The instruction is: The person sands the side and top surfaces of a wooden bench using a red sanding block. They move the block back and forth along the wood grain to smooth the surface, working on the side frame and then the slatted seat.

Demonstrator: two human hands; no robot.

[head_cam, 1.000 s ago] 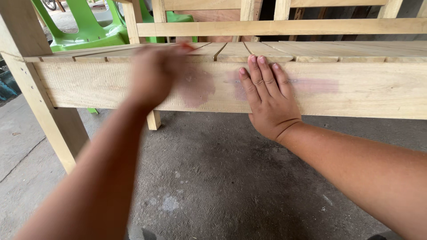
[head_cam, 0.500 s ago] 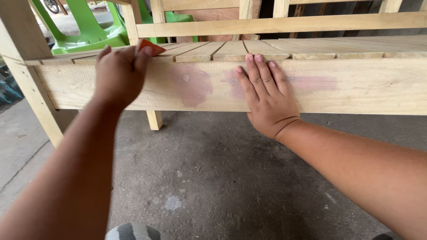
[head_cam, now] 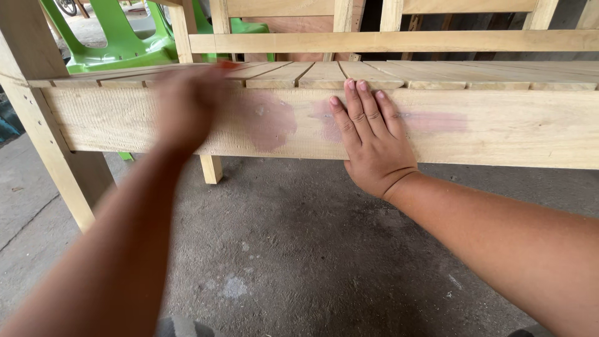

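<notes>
Wood fills most of what I see: a bare, unpainted bench frame with a long front rail [head_cam: 518, 128] of pale timber, its face rough and lightly sawn-looking, running across from one side to the other. My right hand [head_cam: 374, 140] lies flat on that rail, palm against the wood, fingers [head_cam: 365, 106] straight and close together, their tips reaching up over the top edge where the seat slats [head_cam: 324, 73] begin. It holds nothing. Two pinkish filler patches [head_cam: 269, 122] stain the rail's face just to the left of that hand, smooth and dull against the grain, and a fainter pink streak [head_cam: 437, 122] runs to its right.

My left hand [head_cam: 187, 106] is up against the same rail near its top edge, but it is smeared with motion blur, so I cannot tell how its fingers are set. A small reddish-orange bit [head_cam: 228, 64] shows at its upper edge; whether it is pinched in the fingers I cannot say.

The slats are flat, narrow boards laid side by side with thin dark gaps. A square leg [head_cam: 43, 140] stands at the left corner. Below is grey, gritty concrete floor [head_cam: 299, 249], and behind the bench a glossy green plastic chair [head_cam: 125, 40].
</notes>
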